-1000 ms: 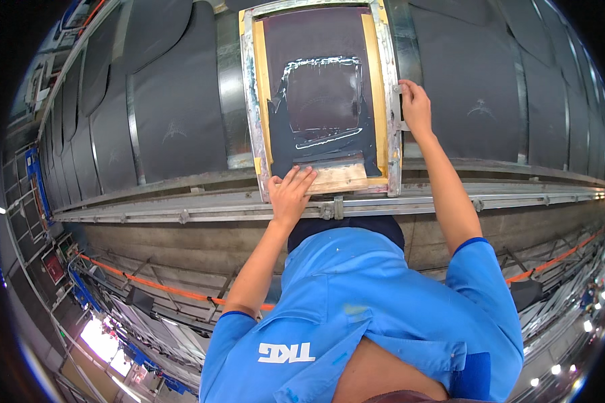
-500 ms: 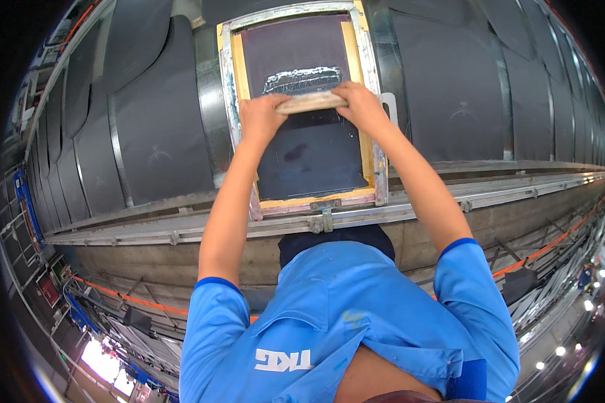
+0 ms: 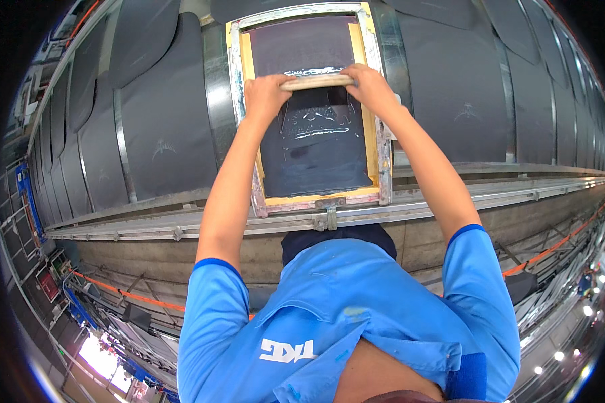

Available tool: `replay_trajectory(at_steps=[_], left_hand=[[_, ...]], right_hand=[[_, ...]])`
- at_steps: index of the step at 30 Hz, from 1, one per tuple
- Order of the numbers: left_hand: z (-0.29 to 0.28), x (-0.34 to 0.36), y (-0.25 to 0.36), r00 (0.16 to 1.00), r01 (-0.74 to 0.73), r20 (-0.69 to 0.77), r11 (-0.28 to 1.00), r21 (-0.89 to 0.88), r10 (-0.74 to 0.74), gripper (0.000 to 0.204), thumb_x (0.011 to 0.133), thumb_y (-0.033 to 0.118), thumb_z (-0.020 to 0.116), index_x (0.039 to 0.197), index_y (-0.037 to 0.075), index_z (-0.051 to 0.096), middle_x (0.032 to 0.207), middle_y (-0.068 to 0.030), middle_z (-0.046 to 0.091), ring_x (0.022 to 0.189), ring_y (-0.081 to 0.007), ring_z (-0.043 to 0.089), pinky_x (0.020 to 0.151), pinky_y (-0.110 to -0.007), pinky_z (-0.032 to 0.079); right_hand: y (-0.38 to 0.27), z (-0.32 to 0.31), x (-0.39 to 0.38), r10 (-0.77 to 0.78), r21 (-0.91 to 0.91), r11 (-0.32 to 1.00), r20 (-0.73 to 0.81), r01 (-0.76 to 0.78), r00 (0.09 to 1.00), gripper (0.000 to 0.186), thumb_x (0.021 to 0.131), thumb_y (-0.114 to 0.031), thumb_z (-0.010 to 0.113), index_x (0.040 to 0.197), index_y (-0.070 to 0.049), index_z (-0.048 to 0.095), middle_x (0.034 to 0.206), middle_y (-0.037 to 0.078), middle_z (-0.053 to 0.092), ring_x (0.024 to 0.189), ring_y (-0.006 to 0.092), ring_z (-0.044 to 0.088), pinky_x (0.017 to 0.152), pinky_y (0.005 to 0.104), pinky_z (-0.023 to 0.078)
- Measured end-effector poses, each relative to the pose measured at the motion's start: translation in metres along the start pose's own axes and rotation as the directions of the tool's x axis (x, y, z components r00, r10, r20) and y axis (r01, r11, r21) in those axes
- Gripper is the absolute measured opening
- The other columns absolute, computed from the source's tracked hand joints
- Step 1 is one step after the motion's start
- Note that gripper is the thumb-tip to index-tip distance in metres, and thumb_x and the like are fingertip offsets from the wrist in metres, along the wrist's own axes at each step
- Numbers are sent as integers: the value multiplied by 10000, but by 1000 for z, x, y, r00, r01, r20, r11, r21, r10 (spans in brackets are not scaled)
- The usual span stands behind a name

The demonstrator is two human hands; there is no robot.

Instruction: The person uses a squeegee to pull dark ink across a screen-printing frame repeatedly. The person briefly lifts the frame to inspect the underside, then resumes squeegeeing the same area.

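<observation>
A screen frame (image 3: 384, 183) with yellow tape round its dark mesh sits on the long bench. My left hand (image 3: 267, 97) grips the left end of a pale wooden squeegee (image 3: 316, 81) across the upper part of the mesh. My right hand (image 3: 373, 88) is closed on its other end. Streaky whitish ink (image 3: 316, 131) shows on the mesh nearer me, with a thin line of it just beyond the squeegee. The squeegee's blade is hidden beneath the wood.
Dark grey flat panels (image 3: 161, 114) lie along the bench on both sides of the frame. A metal rail (image 3: 148, 231) runs along the near edge, with a concrete strip (image 3: 141, 254) and an orange pipe (image 3: 134, 293) below it.
My right hand has left the frame's side and taken hold of the squeegee. Both hands and the squeegee have moved from the near end of the mesh toward the far end.
</observation>
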State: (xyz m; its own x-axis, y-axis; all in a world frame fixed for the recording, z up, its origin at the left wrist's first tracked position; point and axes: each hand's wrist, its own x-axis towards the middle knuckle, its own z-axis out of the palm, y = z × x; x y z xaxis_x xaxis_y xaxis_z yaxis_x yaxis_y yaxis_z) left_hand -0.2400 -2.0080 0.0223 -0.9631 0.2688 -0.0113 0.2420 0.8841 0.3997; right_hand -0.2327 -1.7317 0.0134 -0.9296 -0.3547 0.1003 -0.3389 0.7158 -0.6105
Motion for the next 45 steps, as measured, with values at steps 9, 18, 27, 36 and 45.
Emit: replay_trajectory(at_steps=[9,18,27,36,45], left_hand=[[17,-98,12,998,-14,60,999,-38,16,364,721,168,804,1076,248,802,1004,-26,776,880,-277,727,786,-419,525],[31,-241,42,998,-59,0,998,-13,59,610,657,36,777,1236,219,718,1320,34,698,1252,-170,636,955,-403,366],[47,-317,62,999,-25,-48,999,43,27,655,639,-51,729,1226,239,726,1320,44,699,1277,-162,624,949,-418,352],[16,-317,77,995,-15,-104,998,-61,8,620,647,-33,738,1215,215,735,1289,15,717,1254,-170,641,949,-382,375],[29,-267,54,951,45,-275,942,-332,-143,475,710,4,738,1161,149,767,1195,-22,754,1148,-200,695,922,-340,454]], right_hand=[[-40,34,-111,101,84,991,33,-104,994,434,790,-28,706,1222,-26,666,1229,176,663,1169,375,612,1020,445,496],[-91,37,-211,-9,137,990,8,8,1000,548,684,17,753,1221,-38,659,1255,108,640,1127,326,593,981,434,503],[-104,48,-274,-90,194,978,44,80,995,635,644,36,753,1264,-58,655,1270,93,645,1101,321,590,959,424,510],[-82,-19,-243,-57,387,921,-8,55,998,443,830,-118,789,1260,-70,695,1273,89,668,1159,263,622,999,379,498],[68,16,-90,660,491,690,-127,-531,740,307,975,-331,641,1213,-152,716,951,160,704,873,185,656,798,361,502]])
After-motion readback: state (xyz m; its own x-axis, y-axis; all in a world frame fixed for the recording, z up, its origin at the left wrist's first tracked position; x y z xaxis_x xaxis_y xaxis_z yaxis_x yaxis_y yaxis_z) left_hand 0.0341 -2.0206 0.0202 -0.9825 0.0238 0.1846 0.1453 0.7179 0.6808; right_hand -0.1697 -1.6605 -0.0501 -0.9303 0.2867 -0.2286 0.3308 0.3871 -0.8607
